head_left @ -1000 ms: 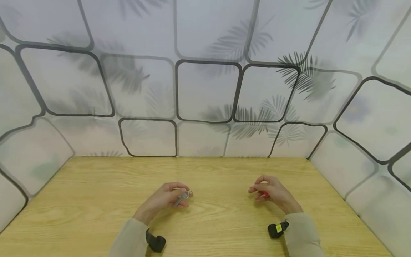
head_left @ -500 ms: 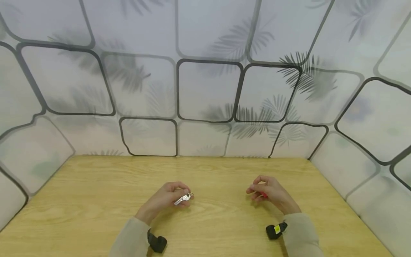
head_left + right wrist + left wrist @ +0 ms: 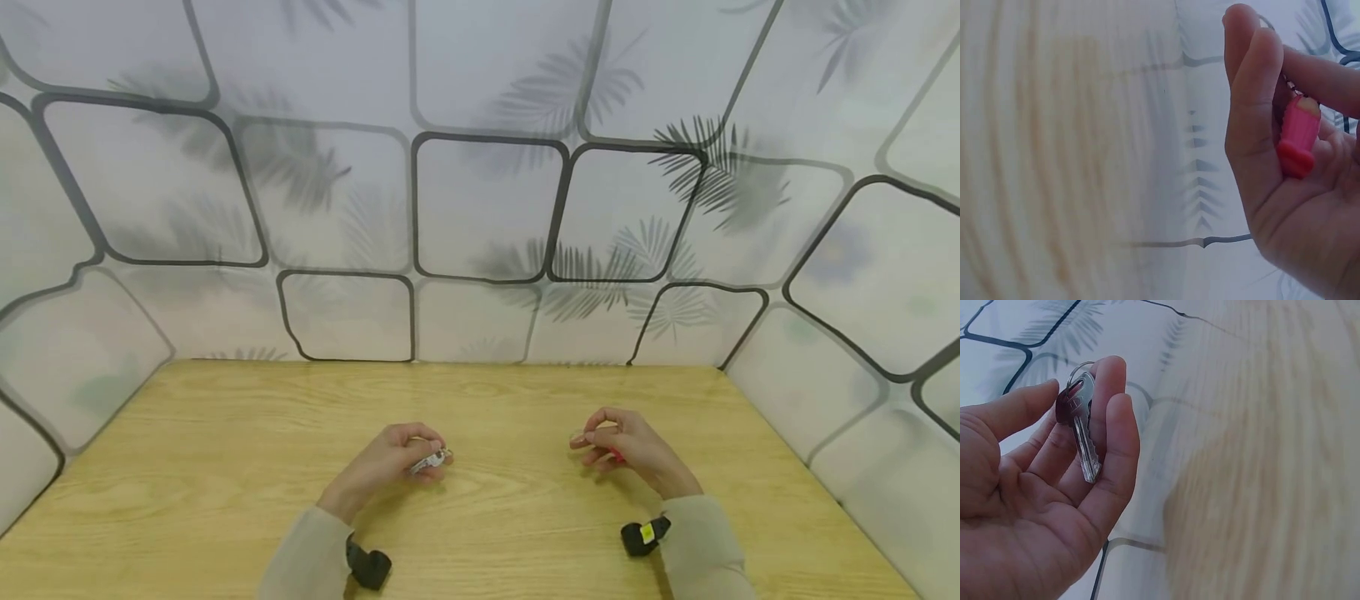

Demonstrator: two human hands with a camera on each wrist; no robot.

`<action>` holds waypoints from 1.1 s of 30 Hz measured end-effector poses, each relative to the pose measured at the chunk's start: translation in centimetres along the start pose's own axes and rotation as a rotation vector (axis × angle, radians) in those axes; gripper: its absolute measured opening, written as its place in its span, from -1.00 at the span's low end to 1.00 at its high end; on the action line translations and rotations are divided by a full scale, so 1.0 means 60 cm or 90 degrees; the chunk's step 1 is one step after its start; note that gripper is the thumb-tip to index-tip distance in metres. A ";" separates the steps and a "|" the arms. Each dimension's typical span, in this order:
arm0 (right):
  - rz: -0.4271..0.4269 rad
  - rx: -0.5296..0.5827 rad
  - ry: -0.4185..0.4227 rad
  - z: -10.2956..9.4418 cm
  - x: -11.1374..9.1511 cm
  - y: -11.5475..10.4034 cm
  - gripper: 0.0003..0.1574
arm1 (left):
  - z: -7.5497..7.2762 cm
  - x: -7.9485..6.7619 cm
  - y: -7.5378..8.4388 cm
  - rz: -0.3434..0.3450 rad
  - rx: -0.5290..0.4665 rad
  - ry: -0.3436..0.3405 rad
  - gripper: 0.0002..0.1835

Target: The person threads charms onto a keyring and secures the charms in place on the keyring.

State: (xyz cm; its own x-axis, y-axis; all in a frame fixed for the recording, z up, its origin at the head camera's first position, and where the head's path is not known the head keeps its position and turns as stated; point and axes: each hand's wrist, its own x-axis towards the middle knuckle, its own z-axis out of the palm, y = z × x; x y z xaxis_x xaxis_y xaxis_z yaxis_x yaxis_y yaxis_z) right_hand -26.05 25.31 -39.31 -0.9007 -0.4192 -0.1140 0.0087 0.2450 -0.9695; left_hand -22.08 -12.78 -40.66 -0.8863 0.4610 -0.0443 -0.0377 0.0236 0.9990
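Note:
My left hand (image 3: 386, 460) is at the left of the table's middle, above the wood. Its thumb and fingers pinch a silver key (image 3: 1087, 440) by the head; the toothed blade hangs down in front of the curled fingers. A thin metal split ring (image 3: 1071, 376) passes through the key's head. Across from it, my right hand (image 3: 637, 446) holds a keychain by its ring (image 3: 1266, 22), pinched at the fingertips. A pink and red charm (image 3: 1299, 136) dangles from a short chain against the palm side. In the head view fingers mostly cover the charm.
Both hands are over a light wood-grain table (image 3: 495, 533). Pale walls (image 3: 480, 208) with dark outlines and leaf prints stand behind it and on both sides. Each wrist carries a small black camera, the left one (image 3: 369, 570) and the right one (image 3: 639, 540).
The key has turned in my left fingers, so its shine and slant differ. My right hand has shifted slightly left, and the ring now shows at its fingertips. Both hands keep their holds.

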 end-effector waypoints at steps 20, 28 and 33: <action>-0.054 0.066 -0.053 0.012 0.009 -0.001 -0.91 | 0.008 0.002 0.001 0.018 0.028 0.001 -0.75; -0.064 0.041 -0.062 0.019 0.013 -0.002 -0.93 | 0.012 0.004 0.002 0.025 0.024 0.000 -0.77; -0.061 0.033 -0.063 0.029 0.016 -0.006 -0.92 | 0.015 0.008 -0.001 0.050 0.035 -0.009 -0.82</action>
State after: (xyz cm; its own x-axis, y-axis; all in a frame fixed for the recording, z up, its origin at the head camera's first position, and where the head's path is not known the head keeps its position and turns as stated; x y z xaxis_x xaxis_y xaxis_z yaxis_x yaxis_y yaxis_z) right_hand -26.14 23.32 -39.46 -0.8510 -0.5238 -0.0383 -0.0513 0.1555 -0.9865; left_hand -22.10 -11.75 -40.74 -0.8793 0.4752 0.0332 0.0571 0.0360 0.9977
